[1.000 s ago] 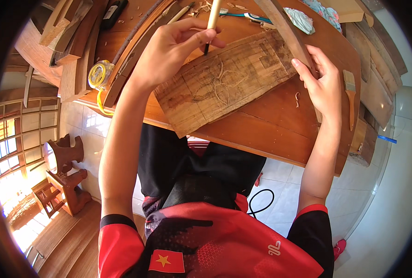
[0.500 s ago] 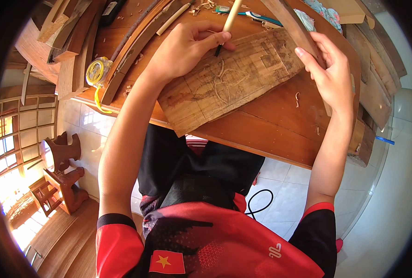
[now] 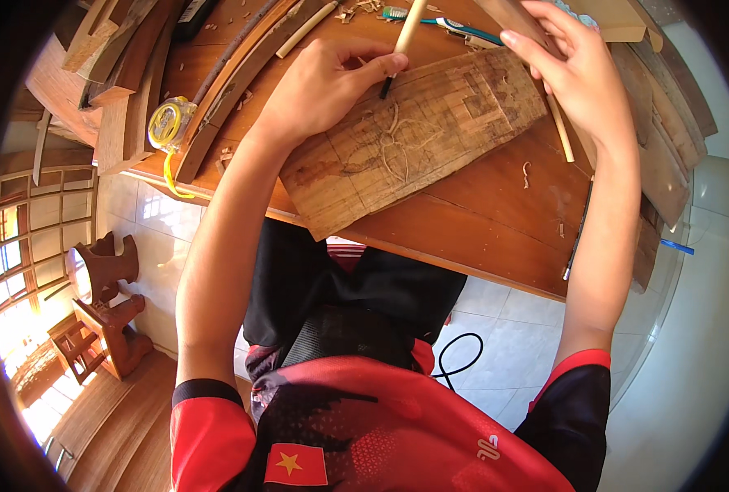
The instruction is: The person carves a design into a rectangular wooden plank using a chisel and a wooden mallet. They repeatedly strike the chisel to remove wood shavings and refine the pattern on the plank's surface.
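My left hand (image 3: 319, 86) is closed around the pale wooden handle of a carving chisel (image 3: 412, 29). The chisel's dark shaft points down at a worn wooden board (image 3: 356, 184), which lies slanted on the table and bears a carved, pencilled leaf or flower pattern. At the far right my right hand (image 3: 582, 78) has its thumb and fingers on either side of a brown curved strip of wood (image 3: 508, 16). Much of that strip is hidden by the hand and forearm. A thin pale wooden stick (image 3: 561, 131) shows beneath this hand, and a dark pencil (image 3: 574, 246) lies beside the forearm.
Long curved wood strips (image 3: 237, 82) and a yellow tape measure (image 3: 170, 123) lie left on the brown table (image 3: 479, 221). A toothbrush (image 3: 451, 26) and wood shavings are at the back. Stacked planks stand left (image 3: 127, 123) and right (image 3: 660, 156). A black cable (image 3: 460, 353) loops on the floor.
My right hand has moved up and away with the curved strip, which has shifted right. The pale stick and the pencil now show. My left hand and the chisel have barely moved.
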{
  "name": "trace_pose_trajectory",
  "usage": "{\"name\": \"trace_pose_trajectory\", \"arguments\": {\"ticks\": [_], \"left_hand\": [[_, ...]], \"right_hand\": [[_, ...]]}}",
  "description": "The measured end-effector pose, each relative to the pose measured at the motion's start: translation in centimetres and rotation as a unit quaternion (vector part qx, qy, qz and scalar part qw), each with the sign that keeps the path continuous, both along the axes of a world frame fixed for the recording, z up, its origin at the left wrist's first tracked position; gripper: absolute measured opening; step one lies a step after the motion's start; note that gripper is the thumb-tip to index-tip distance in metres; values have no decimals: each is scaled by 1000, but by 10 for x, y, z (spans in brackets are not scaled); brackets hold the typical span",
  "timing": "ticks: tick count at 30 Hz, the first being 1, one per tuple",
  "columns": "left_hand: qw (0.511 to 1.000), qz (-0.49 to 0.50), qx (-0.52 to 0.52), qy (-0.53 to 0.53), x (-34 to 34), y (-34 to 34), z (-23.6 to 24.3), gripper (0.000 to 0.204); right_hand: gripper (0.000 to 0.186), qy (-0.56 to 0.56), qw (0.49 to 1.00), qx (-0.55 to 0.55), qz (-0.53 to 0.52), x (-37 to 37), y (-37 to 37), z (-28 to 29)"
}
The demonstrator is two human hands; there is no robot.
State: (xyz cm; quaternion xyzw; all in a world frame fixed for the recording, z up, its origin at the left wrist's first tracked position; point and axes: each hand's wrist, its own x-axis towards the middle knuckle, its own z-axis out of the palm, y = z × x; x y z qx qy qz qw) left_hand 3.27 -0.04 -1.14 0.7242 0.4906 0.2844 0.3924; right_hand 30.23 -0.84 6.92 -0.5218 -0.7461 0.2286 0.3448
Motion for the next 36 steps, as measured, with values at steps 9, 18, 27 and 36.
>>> {"name": "trace_pose_trajectory", "arguments": {"ticks": [9,18,27,36], "left_hand": [[999,14,47,24,3,-4,3,49],[996,21,75,36,4,-1,-2,48],[996,19,80,43,3,-3,-4,44],[996,29,69,50,4,-3,-4,43]], "right_hand": [[37,-89,978,-185,-41,-13,10,36],[40,-82,979,-182,-34,2,19,17],[47,-76,976,-200,-35,12,15,6],[46,-51,979,-186,-58,10,7,-1]]}}
